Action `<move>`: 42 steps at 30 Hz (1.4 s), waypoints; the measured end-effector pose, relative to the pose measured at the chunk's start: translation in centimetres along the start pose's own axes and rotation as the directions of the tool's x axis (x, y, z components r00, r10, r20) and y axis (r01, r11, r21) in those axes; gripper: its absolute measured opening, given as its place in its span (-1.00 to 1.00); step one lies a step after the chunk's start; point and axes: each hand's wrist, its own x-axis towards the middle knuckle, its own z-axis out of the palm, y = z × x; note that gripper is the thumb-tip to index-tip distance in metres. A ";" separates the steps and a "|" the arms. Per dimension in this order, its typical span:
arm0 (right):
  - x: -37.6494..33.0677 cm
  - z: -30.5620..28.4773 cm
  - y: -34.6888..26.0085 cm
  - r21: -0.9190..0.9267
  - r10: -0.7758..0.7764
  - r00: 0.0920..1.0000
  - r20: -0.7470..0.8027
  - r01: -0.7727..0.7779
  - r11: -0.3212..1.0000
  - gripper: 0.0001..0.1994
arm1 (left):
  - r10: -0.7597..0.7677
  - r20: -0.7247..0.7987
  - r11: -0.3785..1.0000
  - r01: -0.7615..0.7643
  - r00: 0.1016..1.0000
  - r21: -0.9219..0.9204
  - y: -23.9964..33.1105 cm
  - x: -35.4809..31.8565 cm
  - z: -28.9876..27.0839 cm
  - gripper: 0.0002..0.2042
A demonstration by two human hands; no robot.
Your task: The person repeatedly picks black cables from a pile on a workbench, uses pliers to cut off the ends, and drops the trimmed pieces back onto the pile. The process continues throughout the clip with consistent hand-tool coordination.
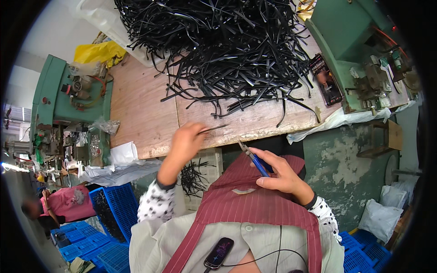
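Note:
My left hand (187,142), blurred by motion, is closed on a thin black strip (215,128) just above the front edge of the wooden table (141,104). The strip points to the right, toward the pliers. In my right hand (286,178) is a pair of pliers (256,163) with blue handles, held in front of the table edge with the jaws pointing up and left. Beyond both hands lies a big heap of similar narrow black strips (236,68), some slightly bent at the ends.
Green machines stand at the left (54,100) and right (341,50). A dark phone-like rectangle (326,81) lies beside the right one. Below the table, a pale crate (211,166) holds more black strips. A blue crate (125,204) and a person in pink (70,202) are at left.

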 end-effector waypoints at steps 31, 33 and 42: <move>2.2 1.4 -2.0 -0.731 -0.375 0.914 -0.157 0.148 0.666 -0.08 | -0.283 -0.102 -0.077 -0.129 0.954 -0.989 6.8 3.8 2.5 -0.65; 2.3 1.6 -2.1 -0.749 -0.371 0.916 -0.153 0.138 0.648 -0.08 | -0.317 -0.176 0.037 -0.173 0.932 -0.984 7.7 3.6 2.4 -0.62; 2.4 2.2 -1.6 -0.745 -0.372 0.914 -0.159 0.136 0.653 -0.04 | -0.420 -0.302 0.189 -0.244 0.856 -0.951 9.5 3.2 2.9 -0.62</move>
